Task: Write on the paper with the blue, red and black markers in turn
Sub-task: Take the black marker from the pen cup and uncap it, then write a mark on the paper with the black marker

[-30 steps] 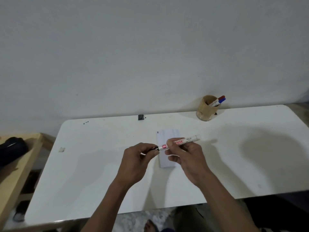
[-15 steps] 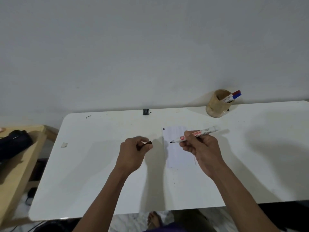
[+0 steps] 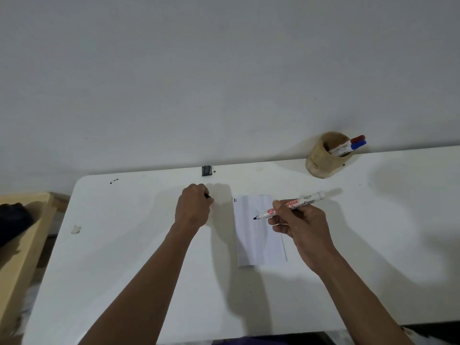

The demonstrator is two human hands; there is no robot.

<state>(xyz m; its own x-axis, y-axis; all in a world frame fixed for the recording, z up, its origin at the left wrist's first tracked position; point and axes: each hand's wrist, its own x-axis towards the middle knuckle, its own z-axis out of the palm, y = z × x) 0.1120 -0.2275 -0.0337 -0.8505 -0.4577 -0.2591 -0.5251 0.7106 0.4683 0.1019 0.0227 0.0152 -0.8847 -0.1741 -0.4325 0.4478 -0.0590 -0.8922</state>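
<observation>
Head view: black marker [image 3: 288, 206] pinched in the right hand [image 3: 302, 226], uncapped, dark tip aimed left and hanging over the upper part of the paper [image 3: 258, 230], seemingly not yet touching. Left hand [image 3: 193, 207] clenched around a small dark piece, probably the cap [image 3: 207, 195], resting on the table [image 3: 124, 257] just left of the sheet. Paper flat, lengthwise toward the body, a small mark at its top left corner.

To write cleanly: lower the tip gently, keep strokes short and inside the sheet; better to pin the loose paper with the left hand, since nothing holds it down.

Around: red marker [image 3: 357, 138] and blue marker [image 3: 359, 144] capped in the holder [image 3: 321, 163] at the back right, well apart. Small dark object [image 3: 206, 170] at the far edge, white scrap [image 3: 76, 229] at left, wooden frame [image 3: 22, 245] beyond. Nothing blocking the sheet.
</observation>
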